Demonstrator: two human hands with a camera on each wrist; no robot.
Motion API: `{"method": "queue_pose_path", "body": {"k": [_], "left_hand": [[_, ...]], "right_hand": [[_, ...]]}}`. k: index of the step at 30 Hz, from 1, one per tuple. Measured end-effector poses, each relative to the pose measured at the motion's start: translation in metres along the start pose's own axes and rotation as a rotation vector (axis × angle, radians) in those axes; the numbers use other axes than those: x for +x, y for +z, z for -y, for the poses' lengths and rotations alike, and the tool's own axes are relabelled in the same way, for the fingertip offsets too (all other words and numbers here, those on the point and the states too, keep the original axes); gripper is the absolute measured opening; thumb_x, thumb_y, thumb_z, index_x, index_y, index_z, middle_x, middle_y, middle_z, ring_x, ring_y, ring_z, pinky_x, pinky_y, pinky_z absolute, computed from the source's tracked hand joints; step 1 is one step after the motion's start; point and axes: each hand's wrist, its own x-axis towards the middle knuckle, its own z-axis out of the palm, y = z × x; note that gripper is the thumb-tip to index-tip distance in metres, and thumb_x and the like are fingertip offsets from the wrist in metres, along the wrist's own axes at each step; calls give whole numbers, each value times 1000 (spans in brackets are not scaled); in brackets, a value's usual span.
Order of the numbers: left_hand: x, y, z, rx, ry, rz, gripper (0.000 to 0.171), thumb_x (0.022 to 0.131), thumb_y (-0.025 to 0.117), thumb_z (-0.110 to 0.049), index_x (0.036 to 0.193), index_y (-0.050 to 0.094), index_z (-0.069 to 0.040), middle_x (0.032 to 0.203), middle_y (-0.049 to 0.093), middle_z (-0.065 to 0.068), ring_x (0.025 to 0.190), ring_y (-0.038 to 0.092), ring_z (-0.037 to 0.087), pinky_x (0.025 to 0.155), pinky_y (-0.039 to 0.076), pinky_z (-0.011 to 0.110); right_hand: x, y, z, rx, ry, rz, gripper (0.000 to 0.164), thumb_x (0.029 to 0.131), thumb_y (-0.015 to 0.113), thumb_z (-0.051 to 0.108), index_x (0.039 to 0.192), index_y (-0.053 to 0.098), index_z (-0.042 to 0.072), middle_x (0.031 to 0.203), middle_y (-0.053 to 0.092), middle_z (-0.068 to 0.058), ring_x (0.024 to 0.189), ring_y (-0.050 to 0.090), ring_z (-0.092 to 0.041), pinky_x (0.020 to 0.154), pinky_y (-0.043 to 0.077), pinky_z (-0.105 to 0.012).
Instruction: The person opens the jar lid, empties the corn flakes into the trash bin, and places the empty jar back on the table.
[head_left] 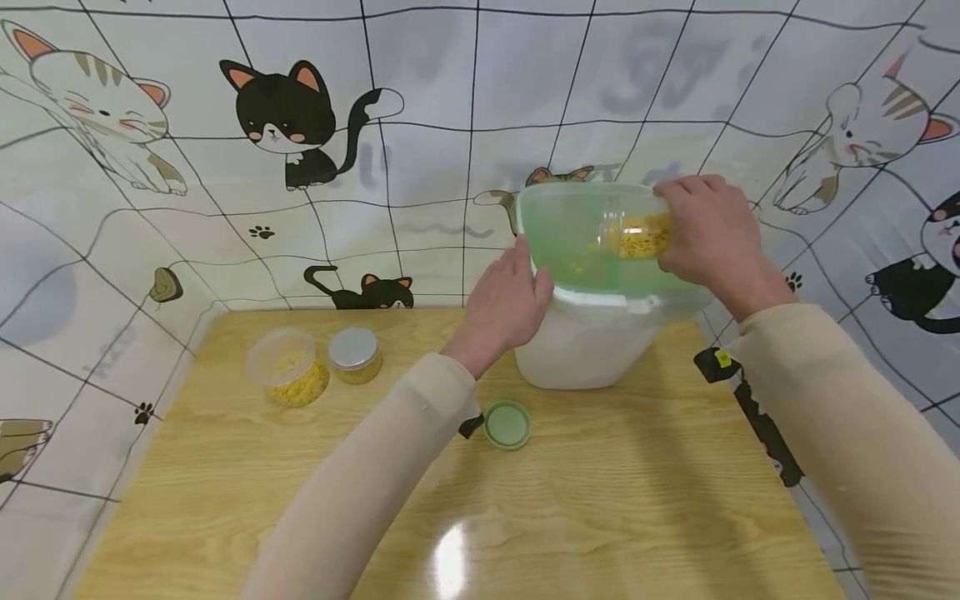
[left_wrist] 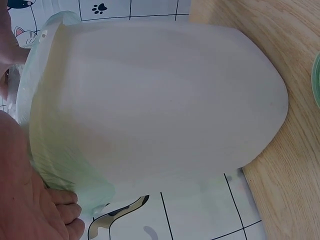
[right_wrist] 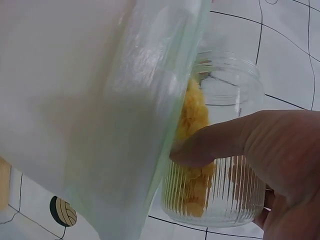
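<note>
My right hand [head_left: 711,233] grips a clear ribbed glass jar [right_wrist: 225,90] lying on its side over the mouth of a white bin [head_left: 577,354]. Yellow bits [right_wrist: 194,112] lie along the jar's lower side, and a few more show inside the bin. A pale green bag [head_left: 562,221] lines the bin and folds over its rim. At the bin's near left corner, my left hand [head_left: 510,296] rests against the lined rim, its index finger extended. The left wrist view shows its other fingertips [left_wrist: 70,215] bent beside the bag.
A round green lid [head_left: 507,425] lies on the wooden table [head_left: 600,508] in front of the bin. To the left stand a lidless clear tub [head_left: 298,387] of yellow bits and a silver-lidded jar [head_left: 356,354]. Cat-print sheeting [head_left: 427,75] encloses the table's back and sides.
</note>
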Motion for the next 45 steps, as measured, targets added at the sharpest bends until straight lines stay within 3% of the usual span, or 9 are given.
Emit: {"method": "queue_pose_path", "body": {"k": [12, 34, 45], "left_hand": [[0, 0, -2, 28, 3, 13, 65, 103, 9, -41, 157, -1, -5, 165, 14, 7, 153, 13, 20, 125, 12, 30], [0, 1, 0, 35, -14, 8, 65, 103, 9, -40, 157, 0, -5, 165, 14, 7, 153, 12, 19, 125, 11, 30], [-1, -1, -1, 36, -7, 5, 65, 103, 9, -40, 157, 2, -4, 165, 15, 7, 153, 14, 19, 125, 12, 31]], "right_hand": [[2, 1, 4, -15, -43, 15, 80, 69, 70, 3, 142, 39, -6, 143, 43, -30, 130, 35, -50, 109, 30, -64], [4, 3, 8, -23, -42, 17, 76, 70, 65, -1, 141, 40, -6, 143, 44, -29, 131, 35, -49, 111, 29, -63], [6, 2, 9, -23, -20, 10, 78, 71, 69, -1, 143, 39, -5, 144, 43, -28, 132, 34, -49, 113, 27, -63]]}}
